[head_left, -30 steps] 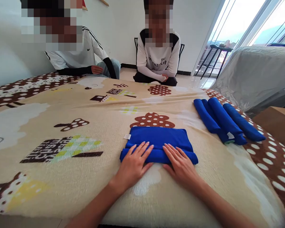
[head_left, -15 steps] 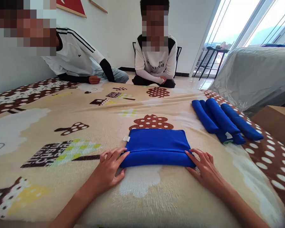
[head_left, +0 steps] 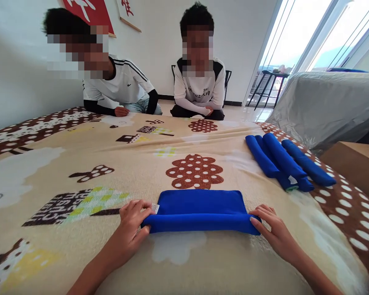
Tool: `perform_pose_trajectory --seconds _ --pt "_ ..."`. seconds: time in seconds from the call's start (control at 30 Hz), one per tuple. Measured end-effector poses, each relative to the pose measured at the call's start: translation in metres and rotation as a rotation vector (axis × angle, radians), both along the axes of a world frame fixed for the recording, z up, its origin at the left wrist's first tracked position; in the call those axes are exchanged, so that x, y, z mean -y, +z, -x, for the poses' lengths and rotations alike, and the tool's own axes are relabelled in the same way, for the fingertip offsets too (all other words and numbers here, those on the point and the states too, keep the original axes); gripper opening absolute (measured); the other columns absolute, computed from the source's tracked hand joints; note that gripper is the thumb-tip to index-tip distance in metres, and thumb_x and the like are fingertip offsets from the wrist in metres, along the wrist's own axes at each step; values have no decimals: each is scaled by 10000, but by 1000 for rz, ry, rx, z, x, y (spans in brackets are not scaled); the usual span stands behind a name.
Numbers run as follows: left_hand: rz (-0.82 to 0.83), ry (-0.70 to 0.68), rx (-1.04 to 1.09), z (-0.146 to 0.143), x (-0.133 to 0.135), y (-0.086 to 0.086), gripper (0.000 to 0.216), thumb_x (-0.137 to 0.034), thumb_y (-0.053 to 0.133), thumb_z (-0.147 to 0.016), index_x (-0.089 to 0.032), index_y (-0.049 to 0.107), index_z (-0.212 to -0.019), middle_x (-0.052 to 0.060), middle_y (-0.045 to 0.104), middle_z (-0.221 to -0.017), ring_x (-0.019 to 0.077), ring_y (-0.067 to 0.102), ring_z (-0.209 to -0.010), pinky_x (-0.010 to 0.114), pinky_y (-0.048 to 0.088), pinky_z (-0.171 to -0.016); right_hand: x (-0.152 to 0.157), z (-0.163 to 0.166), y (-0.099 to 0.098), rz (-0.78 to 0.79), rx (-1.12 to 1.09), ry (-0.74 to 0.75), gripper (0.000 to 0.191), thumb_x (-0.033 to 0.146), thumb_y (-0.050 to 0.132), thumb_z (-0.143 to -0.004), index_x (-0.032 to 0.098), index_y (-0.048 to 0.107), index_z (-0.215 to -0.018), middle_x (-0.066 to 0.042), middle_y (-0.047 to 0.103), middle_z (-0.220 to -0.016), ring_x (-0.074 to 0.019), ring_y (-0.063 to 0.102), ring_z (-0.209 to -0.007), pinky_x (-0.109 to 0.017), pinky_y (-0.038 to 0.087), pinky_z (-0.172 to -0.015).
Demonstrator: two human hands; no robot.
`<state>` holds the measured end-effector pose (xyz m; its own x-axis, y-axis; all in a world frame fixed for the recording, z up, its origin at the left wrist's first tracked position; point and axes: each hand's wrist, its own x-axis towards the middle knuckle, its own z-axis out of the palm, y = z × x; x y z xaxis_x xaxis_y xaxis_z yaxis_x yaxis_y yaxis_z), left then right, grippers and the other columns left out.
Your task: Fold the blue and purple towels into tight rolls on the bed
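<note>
A blue towel lies partly rolled on the patterned blanket in front of me, its near edge turned into a roll. My left hand grips the left end of that roll, fingers curled around it next to a small white tag. My right hand holds the right end, fingers bent over the cloth. The flat part of the towel stretches away from me toward a brown spotted tree print.
Three rolled blue towels lie side by side at the right. Two people sit at the far edge of the blanket, hands resting. A grey covered sofa and a brown box stand at the right.
My hands went from lying flat on the towel's middle to its two ends. The rolled edge has grown and the flat part is shorter. The view has tilted upward.
</note>
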<state>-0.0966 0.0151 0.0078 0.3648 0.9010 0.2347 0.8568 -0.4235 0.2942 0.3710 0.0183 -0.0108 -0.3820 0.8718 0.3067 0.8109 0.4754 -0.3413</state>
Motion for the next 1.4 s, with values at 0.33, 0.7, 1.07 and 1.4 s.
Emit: perform_pose_trajectory --seconds 0.33,0.7,1.07,1.4 --pt "-222 -243 -229 -114 -4 4 659 -156 493 -883 -186 367 -1529 78 423 -1585 220 397 -1442 385 256 -1146 9 127 7 -314 222 78 541 324 460 -1005 162 403 -1518 -72 413 -1570 -227 396 -1440 -416 347 -1132" --pt "-272 -166 -289 -33 -6 -7 504 -177 464 -944 -230 477 -1445 73 536 -1502 230 451 -1403 449 184 -1121 -8 18 -14 -105 194 150 535 298 512 -995 244 393 -1514 -79 514 -1494 -217 486 -1380 -435 412 -1113" --pt "-92 -38 -352 -102 -60 24 557 -93 411 -845 -77 549 -1384 215 471 -1522 341 405 -1434 582 263 -1136 -68 76 22 -8 181 0 446 110 357 -942 134 605 -1312 -164 512 -1473 -307 445 -1391 -557 352 -1129" --pt "-20 -190 -332 -73 -76 0 674 -588 428 -980 -195 392 -1525 87 437 -1572 255 391 -1464 428 342 -1154 -62 84 -3 -120 229 176 628 406 489 -999 178 335 -1563 -122 422 -1556 -255 425 -1432 -478 399 -1148"
